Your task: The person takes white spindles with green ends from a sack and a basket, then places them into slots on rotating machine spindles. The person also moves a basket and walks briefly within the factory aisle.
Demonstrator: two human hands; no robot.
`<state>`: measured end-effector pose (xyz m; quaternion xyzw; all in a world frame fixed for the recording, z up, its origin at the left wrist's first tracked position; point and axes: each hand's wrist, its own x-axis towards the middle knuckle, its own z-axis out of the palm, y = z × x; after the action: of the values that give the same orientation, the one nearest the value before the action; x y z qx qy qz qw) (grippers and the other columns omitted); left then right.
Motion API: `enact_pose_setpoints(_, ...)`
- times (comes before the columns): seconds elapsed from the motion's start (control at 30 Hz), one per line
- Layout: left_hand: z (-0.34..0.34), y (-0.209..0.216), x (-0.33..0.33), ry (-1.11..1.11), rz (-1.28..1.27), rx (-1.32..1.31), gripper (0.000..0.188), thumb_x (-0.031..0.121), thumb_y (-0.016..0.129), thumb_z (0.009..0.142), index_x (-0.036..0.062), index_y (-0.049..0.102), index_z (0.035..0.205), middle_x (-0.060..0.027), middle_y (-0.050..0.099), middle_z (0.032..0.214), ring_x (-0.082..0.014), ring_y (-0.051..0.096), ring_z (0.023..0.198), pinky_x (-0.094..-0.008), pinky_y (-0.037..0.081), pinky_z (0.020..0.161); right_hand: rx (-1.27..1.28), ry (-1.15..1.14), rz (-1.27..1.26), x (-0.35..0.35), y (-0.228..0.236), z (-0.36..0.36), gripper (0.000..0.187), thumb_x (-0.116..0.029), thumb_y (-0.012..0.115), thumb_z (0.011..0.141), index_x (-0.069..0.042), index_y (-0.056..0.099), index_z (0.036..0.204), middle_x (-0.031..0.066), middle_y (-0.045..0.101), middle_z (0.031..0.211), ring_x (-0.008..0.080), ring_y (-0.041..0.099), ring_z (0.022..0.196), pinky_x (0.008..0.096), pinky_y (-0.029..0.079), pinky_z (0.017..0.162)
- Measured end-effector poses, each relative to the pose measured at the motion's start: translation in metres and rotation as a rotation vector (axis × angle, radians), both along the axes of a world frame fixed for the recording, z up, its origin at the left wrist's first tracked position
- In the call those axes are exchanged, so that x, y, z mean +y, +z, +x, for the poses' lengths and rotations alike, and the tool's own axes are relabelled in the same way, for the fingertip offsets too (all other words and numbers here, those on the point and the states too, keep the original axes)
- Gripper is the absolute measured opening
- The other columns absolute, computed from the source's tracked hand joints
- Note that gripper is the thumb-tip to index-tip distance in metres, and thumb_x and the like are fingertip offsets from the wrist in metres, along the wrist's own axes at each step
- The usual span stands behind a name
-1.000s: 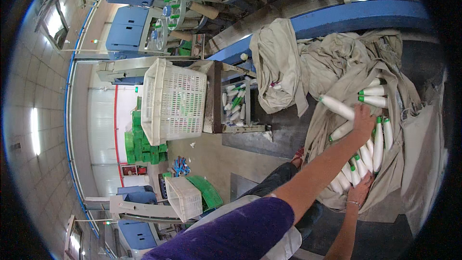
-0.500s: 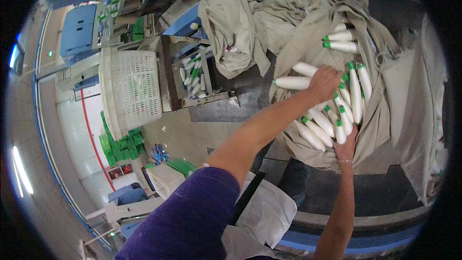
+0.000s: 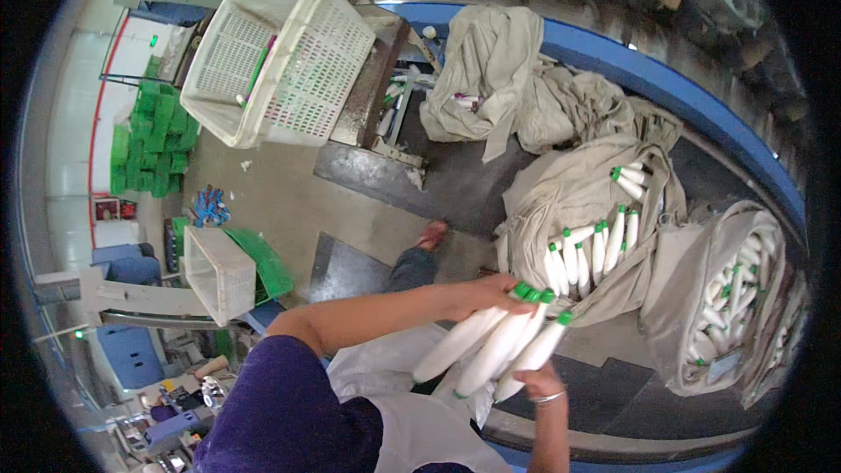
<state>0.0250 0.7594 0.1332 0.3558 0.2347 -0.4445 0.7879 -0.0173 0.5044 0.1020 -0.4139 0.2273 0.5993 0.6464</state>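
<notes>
Several yarn bobbins (image 3: 498, 352) hang slantwise in front of my body, white thread wound on them and green tips at their upper ends. My left hand (image 3: 491, 294) is closed round them just below the green tips. From the right, my right hand (image 3: 541, 381) grips the lower part of the nearest bobbin; part of its fingers is hidden behind it. Beyond my hands stands an open beige cloth sack (image 3: 561, 188). More green-tipped white bobbins (image 3: 604, 250) stand and lean inside it, apart from my hands.
Another sack (image 3: 670, 315) full of bobbins stands at the right. Crumpled sacks (image 3: 482, 70) lie at the back beside a blue machine rail (image 3: 701, 109). A white plastic basket (image 3: 337, 44) is at upper left, a smaller basket (image 3: 210, 276) lower left, with stacked green crates (image 3: 149, 144).
Both hands have come out of the sack and back toward my body, now carrying several bobbins. Fewer bobbins are left in the sack. The view has shifted, showing the full sack at right.
</notes>
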Motion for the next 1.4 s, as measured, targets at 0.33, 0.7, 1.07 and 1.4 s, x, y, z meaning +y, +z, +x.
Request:
enact_pose_setpoints(0.33,-0.152,-0.012,0.188,0.371,-0.199,0.157,0.023,0.018,0.061,0.088,0.0020,0.059,0.104,-0.0098,0.064,0.099,-0.0195,0.062,0.090,-0.0353,0.050,0.082,-0.086,0.089,-0.109,0.195,0.037,-0.104,0.054,-0.004,0.065,0.073,0.003,0.045,0.122,0.0131,0.059,0.106,0.0242,0.060,0.096,0.0383,0.050,0.083)
enact_pose_setpoints(0.7,-0.390,0.108,0.470,1.311,-0.107,0.068,0.024,0.013,0.061,0.084,-0.0006,0.057,0.104,-0.0182,0.061,0.108,-0.0307,0.060,0.097,-0.0446,0.047,0.092,-0.819,0.374,0.076,0.507,0.142,-0.124,0.052,0.005,0.064,0.069,-0.003,0.045,0.116,0.0073,0.056,0.100,0.0189,0.057,0.090,0.0328,0.050,0.074)
enact_pose_setpoints(1.07,-0.423,0.227,0.635,1.206,1.233,-0.379,0.015,0.014,0.066,0.079,0.0030,0.062,0.089,-0.0076,0.059,0.111,-0.0157,0.052,0.095,-0.0304,0.041,0.083,-0.484,0.433,0.552,0.797,0.230,-0.074,0.046,-0.033,0.055,0.092,-0.012,0.036,0.128,0.0033,0.050,0.090,0.0107,0.051,0.070,0.0227,0.041,0.046)
enact_pose_setpoints(1.4,-0.442,0.248,0.851,1.776,1.094,-0.450,0.037,0.030,0.059,0.089,0.0016,0.055,0.113,-0.0127,0.056,0.119,-0.0253,0.054,0.107,-0.0394,0.043,0.095,-0.041,0.501,0.852,0.997,0.218,0.004,0.073,-0.065,0.026,0.090,-0.003,0.047,0.124,0.0021,0.050,0.068,0.0118,0.045,0.050,0.0243,0.034,0.040)
